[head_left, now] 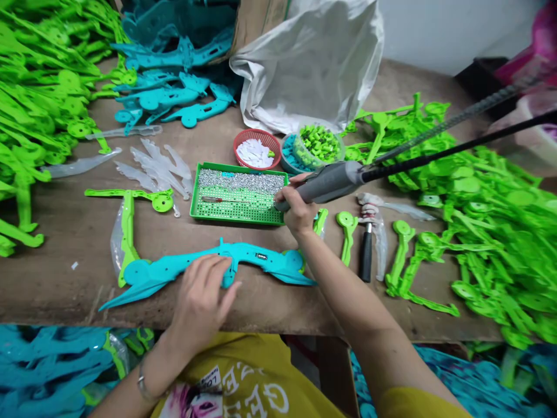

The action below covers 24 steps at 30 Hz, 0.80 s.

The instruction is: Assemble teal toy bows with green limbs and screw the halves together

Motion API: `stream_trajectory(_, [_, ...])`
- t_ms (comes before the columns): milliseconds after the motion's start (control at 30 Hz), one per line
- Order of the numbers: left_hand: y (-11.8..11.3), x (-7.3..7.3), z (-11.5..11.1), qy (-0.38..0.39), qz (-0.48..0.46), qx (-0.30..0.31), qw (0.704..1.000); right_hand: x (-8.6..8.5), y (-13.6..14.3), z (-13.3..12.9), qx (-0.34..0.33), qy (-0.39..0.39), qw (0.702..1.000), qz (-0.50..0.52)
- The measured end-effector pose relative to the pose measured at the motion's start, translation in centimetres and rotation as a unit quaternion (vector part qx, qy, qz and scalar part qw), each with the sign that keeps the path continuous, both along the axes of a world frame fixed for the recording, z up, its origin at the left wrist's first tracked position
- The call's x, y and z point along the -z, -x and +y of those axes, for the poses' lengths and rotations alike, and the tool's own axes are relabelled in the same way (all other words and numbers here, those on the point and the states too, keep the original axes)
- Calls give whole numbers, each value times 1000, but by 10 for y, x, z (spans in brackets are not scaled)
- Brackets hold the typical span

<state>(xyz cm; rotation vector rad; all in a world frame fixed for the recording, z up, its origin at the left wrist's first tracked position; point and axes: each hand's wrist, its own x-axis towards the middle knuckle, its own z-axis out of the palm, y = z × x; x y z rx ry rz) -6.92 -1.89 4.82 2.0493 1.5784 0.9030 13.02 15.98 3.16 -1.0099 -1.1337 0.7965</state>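
A blue plastic toy bow body (169,270) lies across the table in front of me, with a bright green arm piece (127,229) joined at its left end. My left hand (206,293) holds the bow body near its middle, fingers bent over it and thumb beside its short grip. My right hand (299,206) is wrapped round a grey electric screwdriver (328,184), whose cable and a coiled cord run off to the upper right. The driver's tip is at the right edge of a green tray (194,200) of small silver screws (243,180); a thin red-handled tool (213,200) lies in it.
Green parts are heaped at left (52,75) and right (491,232). Blue bodies (174,93) lie at the back. Beyond the tray are a red basket (237,152), a tub of green bits (319,144) and a white sack (304,75). A hammer (366,249) lies at right.
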Motion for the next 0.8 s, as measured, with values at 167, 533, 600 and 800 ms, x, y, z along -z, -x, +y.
stream_trajectory(167, [-59,11,17,16,76,93,993,-5,5,1,-7,-8,1000,7])
stream_trajectory(533, [-123,23,21,57,276,116,952,-70,-42,-105,-11,-14,1000,8])
stream_trajectory(600, [-125,25,21,51,277,111,953,-69,-53,-130,-11,3,1000,10])
stream_trajectory(800, [-125,33,20,25,284,99,953,-50,-65,-161,11,13,1000,13])
